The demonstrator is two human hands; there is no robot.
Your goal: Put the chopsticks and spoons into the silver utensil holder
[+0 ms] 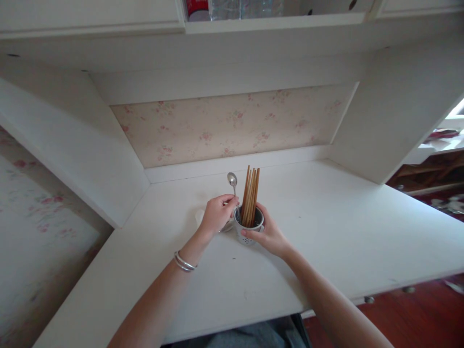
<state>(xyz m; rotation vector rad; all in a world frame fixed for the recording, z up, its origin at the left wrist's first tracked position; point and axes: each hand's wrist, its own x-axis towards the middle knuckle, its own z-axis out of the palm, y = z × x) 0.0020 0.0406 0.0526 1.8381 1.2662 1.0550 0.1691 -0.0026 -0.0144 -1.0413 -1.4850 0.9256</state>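
A metal spoon (232,180) stands bowl-up in my left hand (218,212), pinched by its handle. The handle's lower end dips inside the left rim of a light grey utensil holder (247,238) with small holes in its side. Several wooden chopsticks (250,198) stand upright in that holder. My right hand (268,233) is wrapped round the holder's right side, thumb across the front. Behind and below my left hand, something pale and shiny (226,226) lies on the desk, mostly hidden; I cannot make out its kind.
The holder stands on a white desktop (319,232) with side panels left and right. A low shelf (232,48) overhangs it, with plastic bottles (241,8) above. Drawer knobs (369,299) stick out below the front edge.
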